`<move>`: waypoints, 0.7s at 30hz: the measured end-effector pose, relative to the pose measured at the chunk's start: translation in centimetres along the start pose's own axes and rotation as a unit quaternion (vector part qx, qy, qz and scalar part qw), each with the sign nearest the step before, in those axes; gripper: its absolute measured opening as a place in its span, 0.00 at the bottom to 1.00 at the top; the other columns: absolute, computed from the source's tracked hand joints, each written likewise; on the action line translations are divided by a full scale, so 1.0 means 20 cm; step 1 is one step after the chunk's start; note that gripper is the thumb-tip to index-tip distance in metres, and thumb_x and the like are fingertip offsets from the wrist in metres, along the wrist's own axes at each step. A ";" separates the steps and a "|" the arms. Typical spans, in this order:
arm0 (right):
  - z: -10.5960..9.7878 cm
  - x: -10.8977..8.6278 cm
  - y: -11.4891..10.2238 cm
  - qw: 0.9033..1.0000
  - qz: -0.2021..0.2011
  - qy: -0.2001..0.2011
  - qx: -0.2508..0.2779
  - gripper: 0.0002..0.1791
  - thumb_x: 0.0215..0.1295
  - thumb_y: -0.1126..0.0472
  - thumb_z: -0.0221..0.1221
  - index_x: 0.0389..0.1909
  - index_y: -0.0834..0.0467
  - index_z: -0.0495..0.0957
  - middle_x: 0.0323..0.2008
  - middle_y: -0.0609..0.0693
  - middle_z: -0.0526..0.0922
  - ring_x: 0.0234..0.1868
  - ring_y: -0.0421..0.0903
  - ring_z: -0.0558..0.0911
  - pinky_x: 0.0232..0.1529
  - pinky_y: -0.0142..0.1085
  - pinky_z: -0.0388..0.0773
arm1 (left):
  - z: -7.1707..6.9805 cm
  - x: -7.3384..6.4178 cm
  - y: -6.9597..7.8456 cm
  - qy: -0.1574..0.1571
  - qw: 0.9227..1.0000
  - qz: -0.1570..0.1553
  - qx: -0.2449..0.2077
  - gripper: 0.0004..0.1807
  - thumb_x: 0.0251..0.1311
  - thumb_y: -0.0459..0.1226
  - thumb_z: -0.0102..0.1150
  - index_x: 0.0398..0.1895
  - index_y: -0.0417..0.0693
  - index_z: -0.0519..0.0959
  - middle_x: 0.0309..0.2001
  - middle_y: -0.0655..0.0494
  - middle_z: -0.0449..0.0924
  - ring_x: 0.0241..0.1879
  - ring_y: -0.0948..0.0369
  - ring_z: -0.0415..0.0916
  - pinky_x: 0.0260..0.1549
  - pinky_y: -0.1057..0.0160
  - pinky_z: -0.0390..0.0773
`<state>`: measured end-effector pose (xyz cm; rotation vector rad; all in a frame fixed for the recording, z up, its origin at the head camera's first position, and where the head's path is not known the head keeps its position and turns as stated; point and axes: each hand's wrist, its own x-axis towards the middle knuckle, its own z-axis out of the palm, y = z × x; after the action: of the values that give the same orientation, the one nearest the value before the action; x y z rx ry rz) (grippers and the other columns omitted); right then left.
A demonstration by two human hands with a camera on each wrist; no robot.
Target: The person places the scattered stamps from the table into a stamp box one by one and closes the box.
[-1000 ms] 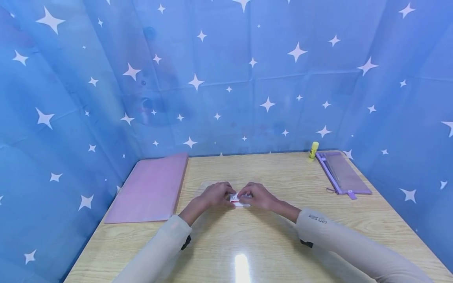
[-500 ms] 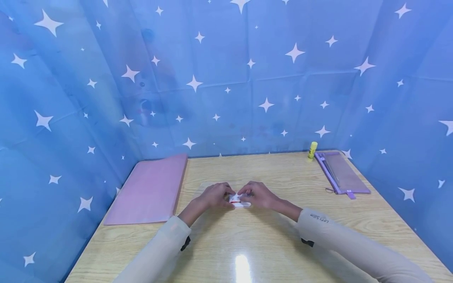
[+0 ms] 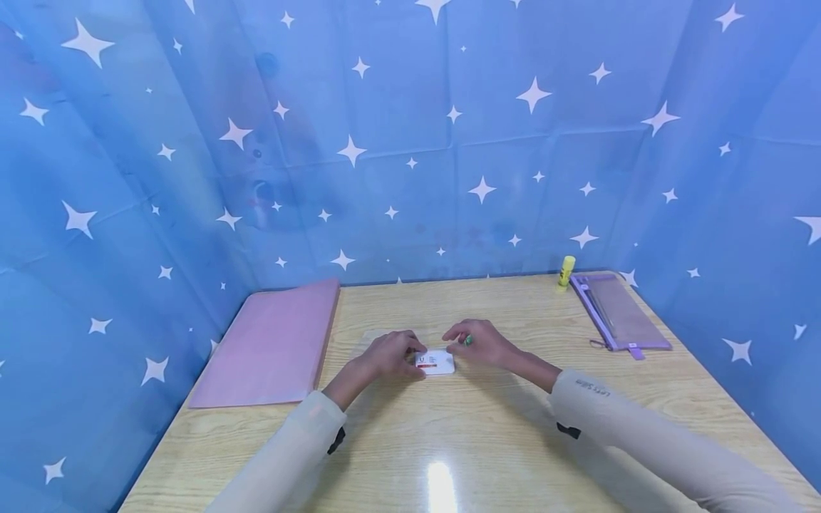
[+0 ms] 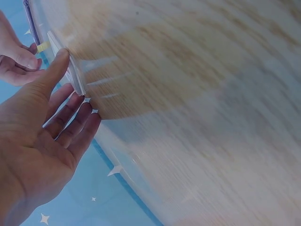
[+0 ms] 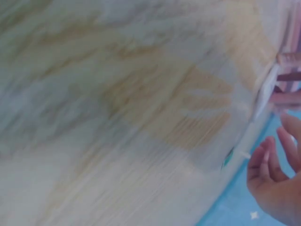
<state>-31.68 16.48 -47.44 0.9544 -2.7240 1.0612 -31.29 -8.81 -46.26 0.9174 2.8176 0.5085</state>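
A small flat white card [image 3: 435, 361] with dark print and a red band lies on the table in front of the person. My left hand [image 3: 388, 355] holds its left end between thumb and fingers; in the left wrist view the card [image 4: 70, 70] shows nearly edge-on. Just off the card's right end is my right hand [image 3: 482, 343]. In the right wrist view the right hand's fingers [image 5: 265, 162] are loosely bent, with nothing visible in them. A small green thing [image 3: 468, 340] shows among the right fingers in the head view; its kind is too small to tell.
On the table's left lies a large pink folder [image 3: 269, 345]. At the back right stand a yellow glue stick [image 3: 566, 271] and, flat beside it, a purple mesh zip pouch [image 3: 625, 313]. A blue star-patterned curtain [image 3: 410, 142] encloses the back and sides.
My right hand has let go of the card's right end and moved up and to the right, uncovering more of the card. My left hand stays in place.
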 end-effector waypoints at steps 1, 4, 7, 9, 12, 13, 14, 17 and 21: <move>-0.01 0.00 0.00 1.000 -0.002 0.003 -0.002 0.11 0.68 0.64 0.68 0.48 0.64 0.87 0.44 0.55 0.88 0.40 0.47 0.84 0.38 0.35 0.79 | 0.00 0.00 0.00 0.001 1.000 0.000 0.000 0.27 0.57 0.47 0.78 0.60 0.49 0.85 0.55 0.55 0.83 0.47 0.59 0.79 0.45 0.62 0.77; -0.03 -0.01 0.02 1.000 -0.007 0.011 -0.002 0.11 0.67 0.65 0.68 0.48 0.66 0.87 0.44 0.57 0.88 0.40 0.50 0.84 0.38 0.36 0.79 | 0.00 0.00 0.00 0.001 1.000 -0.001 -0.004 0.27 0.57 0.47 0.78 0.60 0.49 0.85 0.55 0.55 0.82 0.46 0.60 0.79 0.45 0.62 0.77; -0.05 -0.02 0.05 1.000 -0.018 0.017 -0.005 0.11 0.65 0.67 0.69 0.47 0.67 0.86 0.43 0.60 0.88 0.39 0.53 0.85 0.38 0.37 0.79 | 0.00 0.00 -0.01 -0.002 1.000 -0.006 -0.007 0.27 0.57 0.47 0.78 0.60 0.50 0.85 0.55 0.55 0.82 0.45 0.61 0.77 0.44 0.63 0.75; -0.06 -0.03 0.07 0.999 -0.024 0.023 -0.010 0.12 0.64 0.67 0.69 0.46 0.68 0.86 0.42 0.61 0.88 0.38 0.53 0.85 0.38 0.36 0.79 | 0.00 0.00 -0.01 -0.002 1.000 -0.008 -0.007 0.28 0.57 0.47 0.78 0.60 0.50 0.85 0.54 0.56 0.82 0.42 0.62 0.76 0.42 0.63 0.74; -0.08 -0.03 0.10 0.999 -0.025 0.030 -0.017 0.11 0.63 0.67 0.70 0.45 0.68 0.87 0.41 0.62 0.88 0.37 0.51 0.85 0.35 0.35 0.80 | 0.00 0.00 -0.01 0.000 1.000 -0.007 -0.004 0.28 0.56 0.47 0.78 0.60 0.50 0.85 0.51 0.56 0.82 0.39 0.63 0.73 0.39 0.64 0.73; -0.08 -0.03 0.11 0.999 -0.020 0.030 -0.018 0.11 0.63 0.67 0.70 0.45 0.68 0.87 0.41 0.62 0.88 0.37 0.51 0.85 0.35 0.35 0.80 | 0.00 0.00 -0.01 0.001 1.000 -0.007 -0.003 0.28 0.56 0.48 0.79 0.60 0.50 0.85 0.51 0.56 0.82 0.38 0.64 0.72 0.39 0.64 0.73; -0.09 -0.03 0.12 0.999 -0.009 0.029 -0.016 0.11 0.63 0.67 0.70 0.45 0.68 0.87 0.41 0.61 0.88 0.37 0.50 0.85 0.35 0.35 0.80 | 0.00 0.00 -0.01 0.001 1.000 -0.007 -0.002 0.28 0.56 0.48 0.79 0.60 0.51 0.85 0.51 0.56 0.82 0.38 0.64 0.72 0.38 0.64 0.72; -0.10 -0.04 0.14 0.999 0.026 0.023 -0.015 0.11 0.65 0.66 0.69 0.47 0.67 0.87 0.43 0.60 0.88 0.40 0.50 0.85 0.37 0.35 0.80 | 0.01 0.00 -0.01 0.002 1.000 -0.007 -0.001 0.28 0.57 0.48 0.78 0.61 0.51 0.85 0.51 0.57 0.82 0.38 0.64 0.72 0.39 0.65 0.73; -0.11 -0.04 0.17 0.999 0.043 0.018 -0.020 0.11 0.66 0.67 0.69 0.47 0.66 0.87 0.43 0.59 0.88 0.41 0.51 0.86 0.39 0.36 0.80 | 0.01 0.00 -0.02 0.004 1.000 -0.006 -0.001 0.28 0.57 0.48 0.78 0.61 0.51 0.85 0.51 0.58 0.82 0.39 0.64 0.72 0.39 0.65 0.72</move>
<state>-33.30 20.36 -48.00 0.8103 -2.7684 1.0226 -31.41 -9.02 -46.62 0.9008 2.8275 0.5138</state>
